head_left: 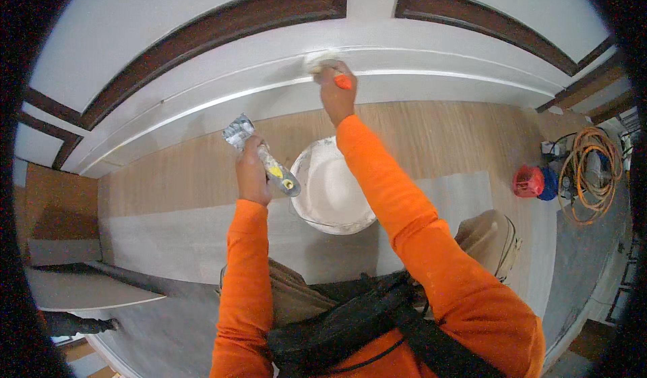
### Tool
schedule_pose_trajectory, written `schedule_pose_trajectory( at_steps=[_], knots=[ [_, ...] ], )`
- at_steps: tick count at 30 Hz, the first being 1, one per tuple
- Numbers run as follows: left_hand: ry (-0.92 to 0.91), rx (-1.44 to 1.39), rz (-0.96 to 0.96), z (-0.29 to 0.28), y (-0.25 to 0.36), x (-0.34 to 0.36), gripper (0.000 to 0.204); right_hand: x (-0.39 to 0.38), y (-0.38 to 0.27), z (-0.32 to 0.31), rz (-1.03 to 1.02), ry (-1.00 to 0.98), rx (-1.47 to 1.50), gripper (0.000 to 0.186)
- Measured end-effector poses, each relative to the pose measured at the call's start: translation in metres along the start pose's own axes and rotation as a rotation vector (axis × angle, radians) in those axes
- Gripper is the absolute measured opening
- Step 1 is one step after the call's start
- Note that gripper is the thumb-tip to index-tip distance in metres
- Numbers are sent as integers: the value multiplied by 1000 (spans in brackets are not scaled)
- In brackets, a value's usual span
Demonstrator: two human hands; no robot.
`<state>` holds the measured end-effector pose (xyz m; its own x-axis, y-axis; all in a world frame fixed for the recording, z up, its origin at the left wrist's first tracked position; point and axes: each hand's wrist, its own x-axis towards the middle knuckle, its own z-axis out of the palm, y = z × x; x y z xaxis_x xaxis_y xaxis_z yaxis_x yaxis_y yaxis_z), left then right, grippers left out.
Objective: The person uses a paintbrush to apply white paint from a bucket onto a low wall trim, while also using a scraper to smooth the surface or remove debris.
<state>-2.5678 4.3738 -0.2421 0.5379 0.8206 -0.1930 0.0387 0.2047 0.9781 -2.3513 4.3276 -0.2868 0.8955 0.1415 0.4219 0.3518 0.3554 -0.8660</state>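
My right hand [335, 88] is closed around a paintbrush with an orange handle [344, 81]. Its pale bristles [319, 60] press on the white moulding [397, 66] low on the wall. In my left hand [252, 169] is a putty knife [281, 178], gripped by its grey and yellow handle. The knife's wide blade [238, 132], smeared with white and grey, points up and left, apart from the wall. Between my forearms stands a white bucket [329, 227] holding thick, pale paint or filler [331, 182].
Pale covering sheet [168, 243] lies over part of the wood-look floor [182, 169]. Dark brown frames [303, 4] border the wall panels above. At the right are a red container [528, 181], a blue one [549, 184] and a coiled orange hose [600, 162]. A person's dark-clad leg [81, 324] shows at lower left.
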Motion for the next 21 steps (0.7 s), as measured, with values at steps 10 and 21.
schedule_pose_trajectory(
  at_steps=[10,21],
  knots=[
    [-6,-104,-99,6,17,-12,26,13,-22,-61,-211,261,-418,12],
    [27,-180,-172,6,14,-7,26,-12,-31,-2,-401,-297,-408,17]
  ],
)
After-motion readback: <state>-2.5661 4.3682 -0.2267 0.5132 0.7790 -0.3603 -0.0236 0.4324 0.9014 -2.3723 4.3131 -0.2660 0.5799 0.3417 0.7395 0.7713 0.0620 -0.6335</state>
